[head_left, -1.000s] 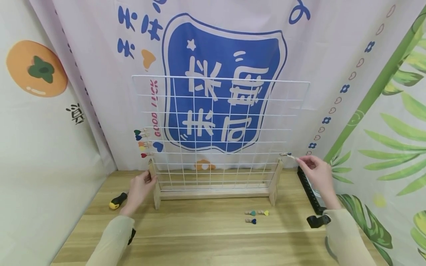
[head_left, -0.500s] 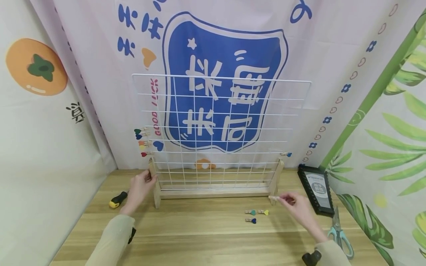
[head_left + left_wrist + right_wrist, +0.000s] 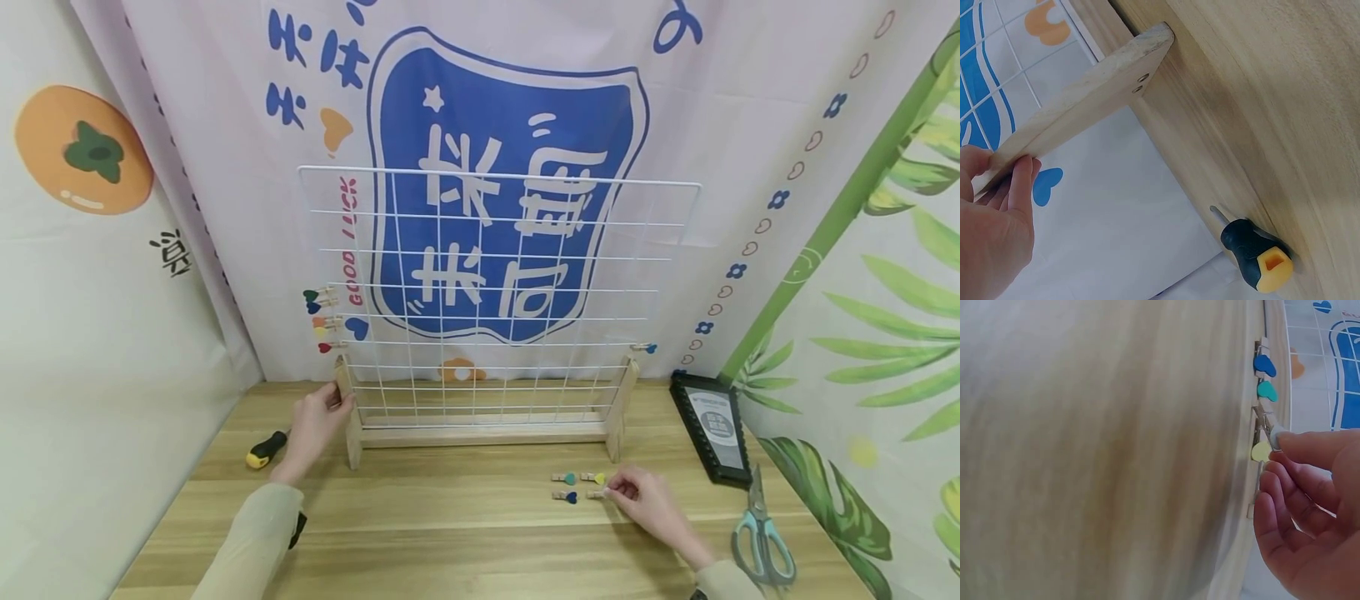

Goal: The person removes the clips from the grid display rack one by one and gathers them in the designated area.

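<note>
My right hand pinches a small wooden clothespin by its pale heart, low over the table. Close beside it lie three more clothespins, with a teal heart, a yellow heart and a dark blue heart. My left hand grips the wooden upright at the left end of a stand, thumb on one side and fingers on the other. The stand bears a white wire grid. A blue-heart clothespin is clipped on the grid's right edge; several, including a red-heart clothespin, hang on its left.
A yellow and black screwdriver lies left of the stand. On the right are a black tray-like case with a label and scissors with light blue handles. Printed cloth hangs behind the table.
My right hand has come down from the grid's right edge to the table, bringing the pale-heart clothespin beside the three others. The left hand stays on the upright.
</note>
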The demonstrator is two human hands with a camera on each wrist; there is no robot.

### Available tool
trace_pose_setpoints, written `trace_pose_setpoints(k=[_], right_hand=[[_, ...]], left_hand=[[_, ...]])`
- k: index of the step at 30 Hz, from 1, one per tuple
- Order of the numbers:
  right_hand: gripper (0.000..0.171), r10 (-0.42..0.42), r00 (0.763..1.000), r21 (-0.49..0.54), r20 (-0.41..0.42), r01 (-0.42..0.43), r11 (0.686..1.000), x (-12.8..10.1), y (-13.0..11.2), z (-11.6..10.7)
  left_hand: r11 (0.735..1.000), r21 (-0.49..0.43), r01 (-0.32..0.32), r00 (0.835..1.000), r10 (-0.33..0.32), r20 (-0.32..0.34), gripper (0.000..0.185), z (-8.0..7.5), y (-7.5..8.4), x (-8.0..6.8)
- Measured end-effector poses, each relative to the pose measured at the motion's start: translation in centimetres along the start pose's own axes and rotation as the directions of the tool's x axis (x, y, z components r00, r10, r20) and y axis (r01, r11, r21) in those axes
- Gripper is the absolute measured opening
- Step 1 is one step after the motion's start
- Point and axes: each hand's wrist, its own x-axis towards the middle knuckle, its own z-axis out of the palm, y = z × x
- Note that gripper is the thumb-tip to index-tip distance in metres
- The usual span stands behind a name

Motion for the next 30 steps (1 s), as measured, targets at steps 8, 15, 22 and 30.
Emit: trace_pose_setpoints(k=[8, 15, 22, 30], right_hand=[[0.007, 0.013, 0.997, -0.019, 0.074, -0.011, 1.0, 0.0, 0.5, 0.4], [0.004, -0.004, 0.996, -0.016, 0.085, 0.006, 1.0, 0.1, 0.8, 0.5], [0.008, -0.061, 0.997, -0.003, 0.036, 0.061, 0.998, 1.1, 0.8, -0.6], [0.014, -0.031, 0.989, -0.051, -0.147, 0.023, 0.998, 4.4, -1.2, -6.0]], left_hand=[[1.0, -0.005, -0.005, 1.0, 0.005, 0.001, 0.018, 0.0, 0.0, 0.0], [1.0, -0.001, -0.008, 1.0, 0.008, -0.006, 0.017, 0.0, -0.1, 0.0], [1.0, -0.002, -0.001, 1.0, 0.001, -0.001, 0.017, 0.0, -0.2, 0.0], [1.0, -0.007, -0.018, 1.0, 0.018, -0.018, 0.016, 0.1, -0.3, 0.0]])
